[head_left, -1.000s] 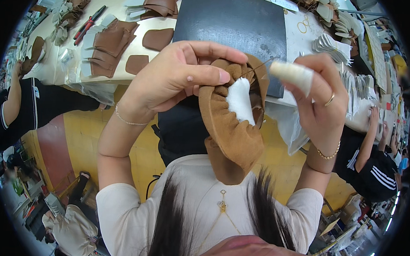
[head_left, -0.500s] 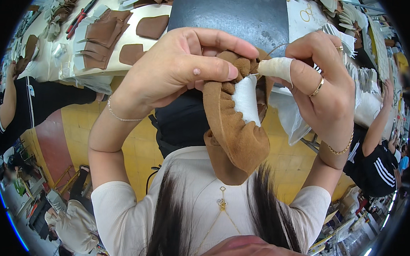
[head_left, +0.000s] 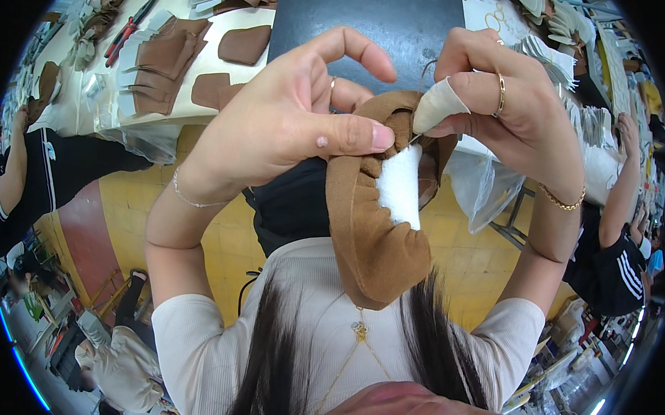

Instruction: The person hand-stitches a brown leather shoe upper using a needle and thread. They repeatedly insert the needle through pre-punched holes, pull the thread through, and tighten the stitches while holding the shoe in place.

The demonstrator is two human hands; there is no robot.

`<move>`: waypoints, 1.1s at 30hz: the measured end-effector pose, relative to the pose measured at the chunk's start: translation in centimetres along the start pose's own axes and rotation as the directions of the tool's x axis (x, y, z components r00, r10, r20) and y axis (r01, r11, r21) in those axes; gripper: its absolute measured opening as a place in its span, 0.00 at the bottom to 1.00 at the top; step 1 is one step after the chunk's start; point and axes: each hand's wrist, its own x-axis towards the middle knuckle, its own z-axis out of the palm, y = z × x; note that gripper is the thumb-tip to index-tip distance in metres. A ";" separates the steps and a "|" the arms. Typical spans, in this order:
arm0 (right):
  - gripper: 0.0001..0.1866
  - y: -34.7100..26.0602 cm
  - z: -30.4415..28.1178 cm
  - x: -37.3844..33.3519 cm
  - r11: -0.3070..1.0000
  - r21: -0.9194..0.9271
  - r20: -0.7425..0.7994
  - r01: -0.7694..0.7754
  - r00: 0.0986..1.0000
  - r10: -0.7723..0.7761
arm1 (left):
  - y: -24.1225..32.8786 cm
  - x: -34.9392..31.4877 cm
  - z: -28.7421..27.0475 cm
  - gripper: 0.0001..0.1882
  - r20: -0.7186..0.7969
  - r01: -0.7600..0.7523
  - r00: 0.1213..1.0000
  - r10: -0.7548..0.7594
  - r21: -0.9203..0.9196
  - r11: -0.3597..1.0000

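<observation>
A brown suede-like leather piece (head_left: 378, 261) with gathered, puckered edges hangs in front of my chest, curled around white padding (head_left: 400, 192). My left hand (head_left: 276, 127) holds its upper left edge under the thumb, with the index finger lifted away from it. At the top right edge, my right hand (head_left: 519, 108) is closed in a pinch. A thin needle (head_left: 415, 139) pokes out beneath its fingertips, mostly hidden. A pale wrap (head_left: 439, 108) covers one right finger, and a short dark bit of thread shows above it.
Ahead lies a dark work mat (head_left: 366, 23) on a pale table. Stacked brown leather pieces (head_left: 168, 67) and red-handled pliers (head_left: 130, 32) lie left. White pieces (head_left: 550, 61) and a clear plastic bag (head_left: 482, 184) are right. Other people sit at both sides.
My left index finger has lifted off the leather piece, and the thumb stays on it. My right hand has turned and shifted slightly at the top edge. The piece has moved a little lower.
</observation>
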 end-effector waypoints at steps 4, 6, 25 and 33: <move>0.11 0.0 0.1 -0.2 1.000 0.020 0.005 -0.002 1.000 0.002 | -0.2 0.0 -0.1 0.21 0.011 -0.026 1.000 0.026 -0.005 1.000; 0.11 -0.1 -0.1 -0.5 1.000 0.008 0.020 -0.002 1.000 0.002 | -0.2 0.1 -0.1 0.20 0.031 -0.034 0.999 0.035 -0.018 0.999; 0.09 1.6 1.5 -1.0 0.892 0.413 0.071 -0.182 0.983 0.167 | -0.6 0.9 -0.1 0.18 0.053 -0.035 0.998 0.034 0.033 0.999; 0.13 -1.9 1.6 -3.0 0.936 -0.347 -0.167 0.062 0.978 -0.127 | -0.7 1.0 -0.5 0.19 -0.017 0.074 0.997 -0.074 -0.047 0.996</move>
